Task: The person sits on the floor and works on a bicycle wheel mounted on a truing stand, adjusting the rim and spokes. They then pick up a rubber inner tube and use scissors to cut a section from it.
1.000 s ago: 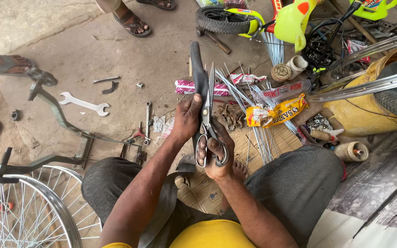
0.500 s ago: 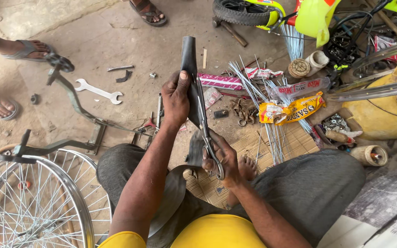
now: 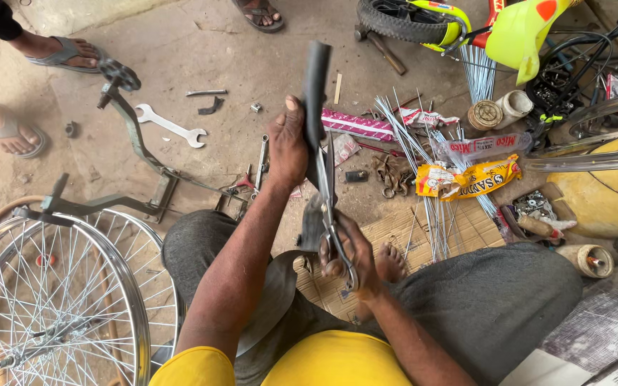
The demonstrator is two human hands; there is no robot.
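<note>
My left hand (image 3: 289, 145) grips a black rubber strip (image 3: 315, 93) that stands up and away from me. My right hand (image 3: 348, 259) is closed on the handles of a pair of metal scissors (image 3: 328, 196), whose blades lie along the strip just below my left hand. Both hands are over my lap, between my knees in grey trousers. The strip's lower end hangs down behind the scissors towards a dark curved piece by my left thigh.
A spoked bicycle wheel (image 3: 51, 300) and a grey bicycle frame (image 3: 134, 143) lie at left, a spanner (image 3: 169, 126) beyond. Loose spokes (image 3: 430, 179), snack packets (image 3: 466, 179), a yellow container (image 3: 609, 186) and a green child's bicycle (image 3: 466, 21) crowd the right. Other people's sandalled feet (image 3: 51, 53) stand top left.
My left hand has slid up the rubber strip and raised it, stretching it out. My right hand with the scissors has dropped lower towards my lap. The view has tilted down a little.
</note>
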